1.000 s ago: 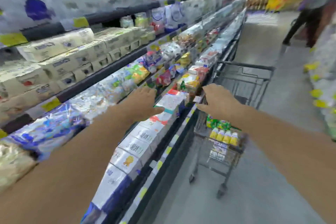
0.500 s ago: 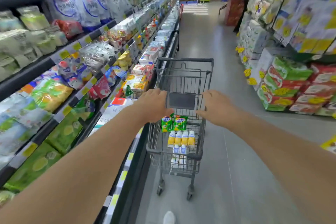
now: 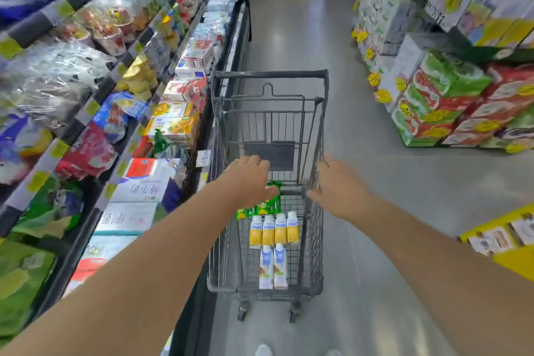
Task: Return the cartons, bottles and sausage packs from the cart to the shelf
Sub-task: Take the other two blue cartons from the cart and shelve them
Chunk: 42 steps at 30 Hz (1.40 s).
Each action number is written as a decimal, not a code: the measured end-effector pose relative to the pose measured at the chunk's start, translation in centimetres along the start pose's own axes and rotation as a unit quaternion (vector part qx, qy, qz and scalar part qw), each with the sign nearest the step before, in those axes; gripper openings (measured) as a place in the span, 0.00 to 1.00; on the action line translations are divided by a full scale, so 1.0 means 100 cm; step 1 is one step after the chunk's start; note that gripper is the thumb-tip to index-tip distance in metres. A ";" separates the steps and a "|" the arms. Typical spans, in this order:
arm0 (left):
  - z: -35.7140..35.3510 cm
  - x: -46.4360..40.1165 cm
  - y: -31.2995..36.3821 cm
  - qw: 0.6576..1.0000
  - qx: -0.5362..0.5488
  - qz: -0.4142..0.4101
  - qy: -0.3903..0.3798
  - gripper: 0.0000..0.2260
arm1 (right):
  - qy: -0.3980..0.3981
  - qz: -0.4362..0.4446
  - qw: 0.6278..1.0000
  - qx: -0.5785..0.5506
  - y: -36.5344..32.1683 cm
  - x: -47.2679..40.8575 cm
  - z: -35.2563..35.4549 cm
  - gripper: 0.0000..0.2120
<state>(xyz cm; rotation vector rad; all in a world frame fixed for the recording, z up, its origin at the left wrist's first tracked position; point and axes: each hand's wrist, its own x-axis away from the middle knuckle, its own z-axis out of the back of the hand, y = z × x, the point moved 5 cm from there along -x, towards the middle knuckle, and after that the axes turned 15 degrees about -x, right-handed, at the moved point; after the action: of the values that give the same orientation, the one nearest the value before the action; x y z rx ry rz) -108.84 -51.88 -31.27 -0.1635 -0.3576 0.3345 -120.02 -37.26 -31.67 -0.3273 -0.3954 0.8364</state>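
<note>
A grey wire cart [image 3: 270, 75] stands in the aisle beside the chilled shelf [image 3: 185, 113]. In its basket lie green sausage packs [image 3: 267, 205], several yellow bottles [image 3: 274, 230] and two white-and-blue cartons [image 3: 273, 267]. My left hand [image 3: 250, 178] hovers palm down over the basket, above the green packs, fingers relaxed and holding nothing. My right hand [image 3: 336, 185] is at the cart's right side wall, fingers loosely spread, empty; whether it touches the wire I cannot tell.
The shelf on the left carries boxed cartons [image 3: 138, 191], bagged foods [image 3: 86, 153] and cup packs. Stacked red and green boxes [image 3: 450, 107] line the right side. A yellow display [image 3: 508, 237] stands at the near right. The grey aisle floor [image 3: 291, 23] runs ahead.
My view has swung from the shelf to the cart and down into it. Both hands have moved from the shelf front to over the cart basket, and remain empty.
</note>
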 end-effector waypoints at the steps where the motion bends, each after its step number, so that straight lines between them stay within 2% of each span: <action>1: -0.013 -0.014 0.004 1.000 0.003 -0.003 -0.007 0.33 | -0.015 -0.004 1.000 -0.007 0.007 -0.012 -0.012 0.23; 12: -0.195 -0.097 0.047 0.980 0.081 0.047 -0.177 0.33 | -0.202 0.010 0.979 -0.002 0.073 -0.101 -0.161 0.25; 15: -0.246 -0.104 0.055 0.962 0.124 0.074 -0.230 0.29 | -0.250 -0.019 0.968 -0.021 0.088 -0.110 -0.213 0.22; 20: -0.335 -0.114 0.067 0.914 0.220 0.121 -0.319 0.26 | -0.302 -0.092 0.947 -0.064 0.119 -0.114 -0.304 0.18; 25: -0.401 -0.121 0.089 0.874 0.315 0.156 -0.336 0.28 | -0.271 -0.202 0.927 -0.164 0.146 -0.113 -0.392 0.21; 28: -0.439 -0.120 0.103 0.861 0.325 0.160 -0.357 0.23 | -0.269 -0.279 0.901 -0.195 0.159 -0.105 -0.436 0.15; 30: -0.460 -0.119 0.110 0.843 0.342 0.176 -0.377 0.21 | -0.271 -0.315 0.886 -0.204 0.164 -0.099 -0.456 0.15; 32: -0.476 -0.119 0.115 0.832 0.356 0.187 -0.382 0.23 | -0.244 -0.342 0.878 -0.232 0.167 -0.095 -0.470 0.15; 35: -0.491 -0.123 0.118 0.826 0.366 0.195 -0.382 0.20 | -0.212 -0.368 0.864 -0.271 0.166 -0.093 -0.472 0.07; 37: -0.495 -0.124 0.118 0.809 0.386 0.217 -0.386 0.15 | -0.195 -0.379 0.859 -0.284 0.167 -0.093 -0.471 0.08; 38: -0.495 -0.124 0.117 0.799 0.400 0.231 -0.386 0.15 | -0.191 -0.385 0.857 -0.283 0.167 -0.094 -0.472 0.10; 40: -0.498 -0.124 0.116 0.782 0.421 0.249 -0.387 0.18 | -0.194 -0.418 0.840 -0.286 0.167 -0.091 -0.478 0.20; 42: -0.504 -0.122 0.118 0.767 0.430 0.251 -0.404 0.20 | -0.223 -0.424 0.835 -0.272 0.166 -0.089 -0.479 0.20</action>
<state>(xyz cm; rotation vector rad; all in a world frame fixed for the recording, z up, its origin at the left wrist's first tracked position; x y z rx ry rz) -104.44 -50.05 -84.22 0.8504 -0.9816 1.0813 -114.10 -39.69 -82.79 -0.4271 -1.1294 -0.1181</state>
